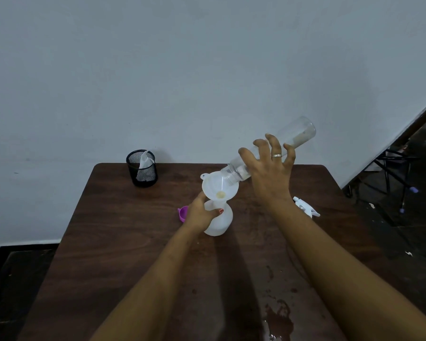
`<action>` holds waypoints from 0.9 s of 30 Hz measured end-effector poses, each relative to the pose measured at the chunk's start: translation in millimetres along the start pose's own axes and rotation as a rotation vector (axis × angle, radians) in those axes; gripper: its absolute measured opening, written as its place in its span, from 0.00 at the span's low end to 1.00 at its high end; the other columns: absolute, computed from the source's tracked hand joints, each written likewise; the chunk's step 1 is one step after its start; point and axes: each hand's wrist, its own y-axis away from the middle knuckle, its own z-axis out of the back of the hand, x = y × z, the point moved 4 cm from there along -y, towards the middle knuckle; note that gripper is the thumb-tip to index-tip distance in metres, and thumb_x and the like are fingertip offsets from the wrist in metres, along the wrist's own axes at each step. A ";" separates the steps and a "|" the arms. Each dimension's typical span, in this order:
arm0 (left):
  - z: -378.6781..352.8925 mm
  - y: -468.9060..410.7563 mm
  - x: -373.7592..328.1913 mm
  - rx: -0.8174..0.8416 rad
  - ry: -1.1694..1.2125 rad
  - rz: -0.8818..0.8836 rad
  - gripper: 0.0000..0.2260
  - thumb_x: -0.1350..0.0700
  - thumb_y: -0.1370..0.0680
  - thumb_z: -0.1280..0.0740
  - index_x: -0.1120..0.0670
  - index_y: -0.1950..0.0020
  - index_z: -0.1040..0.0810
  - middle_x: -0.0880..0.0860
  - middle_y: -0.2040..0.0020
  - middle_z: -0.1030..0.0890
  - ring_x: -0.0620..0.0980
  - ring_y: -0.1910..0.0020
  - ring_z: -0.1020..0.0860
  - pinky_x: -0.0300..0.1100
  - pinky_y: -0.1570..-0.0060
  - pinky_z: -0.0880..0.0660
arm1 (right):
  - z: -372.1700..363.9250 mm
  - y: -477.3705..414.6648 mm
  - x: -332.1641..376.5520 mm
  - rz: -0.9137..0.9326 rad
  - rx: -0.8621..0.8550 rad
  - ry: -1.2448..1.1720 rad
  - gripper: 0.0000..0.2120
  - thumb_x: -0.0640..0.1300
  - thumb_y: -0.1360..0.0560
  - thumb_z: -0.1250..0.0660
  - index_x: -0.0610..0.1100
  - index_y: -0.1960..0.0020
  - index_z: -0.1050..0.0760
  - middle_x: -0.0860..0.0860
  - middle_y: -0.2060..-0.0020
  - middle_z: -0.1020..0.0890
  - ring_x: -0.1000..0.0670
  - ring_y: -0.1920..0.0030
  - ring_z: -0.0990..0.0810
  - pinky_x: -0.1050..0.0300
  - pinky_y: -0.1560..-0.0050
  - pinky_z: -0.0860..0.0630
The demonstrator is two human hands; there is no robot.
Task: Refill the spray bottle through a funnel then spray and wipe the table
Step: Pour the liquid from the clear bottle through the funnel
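The left hand has its fingers wrapped round the spray bottle, which stands upright mid-worktop under the funnel. The right hand's fingers clasp the tilted clear bottle. The spray bottle looks light, smooth and top-heavy, so it is best gripped at the shoulder.

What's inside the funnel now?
A yellowish pool lies at the bottom of the funnel, with the mouth of the clear bottle over its rim. Its spout, down in the spray bottle gripped by the left hand, is hidden.
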 end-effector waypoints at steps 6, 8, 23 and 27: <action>1.7 0.0 -3.0 0.005 0.007 0.001 0.27 0.60 0.28 0.28 0.53 0.30 0.32 0.52 0.34 0.25 0.52 0.33 0.29 0.51 0.34 0.29 | 1.0 2.2 1.0 0.011 -0.054 0.044 0.17 0.46 0.37 0.25 0.55 0.50 0.24 0.50 0.47 0.20 0.46 0.36 0.33 0.44 0.38 0.41; 2.2 0.8 -3.9 -0.002 0.011 0.005 0.27 0.59 0.28 0.28 0.52 0.31 0.32 0.51 0.34 0.25 0.52 0.34 0.29 0.49 0.36 0.29 | 1.0 3.2 1.2 0.004 -0.050 0.036 0.17 0.46 0.37 0.25 0.55 0.50 0.24 0.50 0.46 0.20 0.46 0.36 0.33 0.44 0.37 0.41; 7.0 10.0 -10.6 -0.057 -0.032 -0.023 0.27 0.61 0.30 0.26 0.55 0.33 0.30 0.51 0.36 0.26 0.49 0.38 0.29 0.41 0.45 0.30 | 1.5 16.2 -16.7 -0.606 0.295 -0.444 0.28 0.33 0.35 0.35 0.53 0.38 0.30 0.47 0.43 0.26 0.43 0.41 0.26 0.43 0.42 0.33; 14.1 11.5 17.7 -0.091 -0.282 0.011 0.27 0.65 0.32 0.27 0.55 0.34 0.30 0.52 0.34 0.30 0.54 0.33 0.31 0.42 0.41 0.29 | -17.4 52.3 -29.6 -0.999 0.402 -0.830 0.29 0.40 0.35 0.27 0.46 0.37 0.34 0.46 0.42 0.25 0.41 0.42 0.25 0.48 0.45 0.25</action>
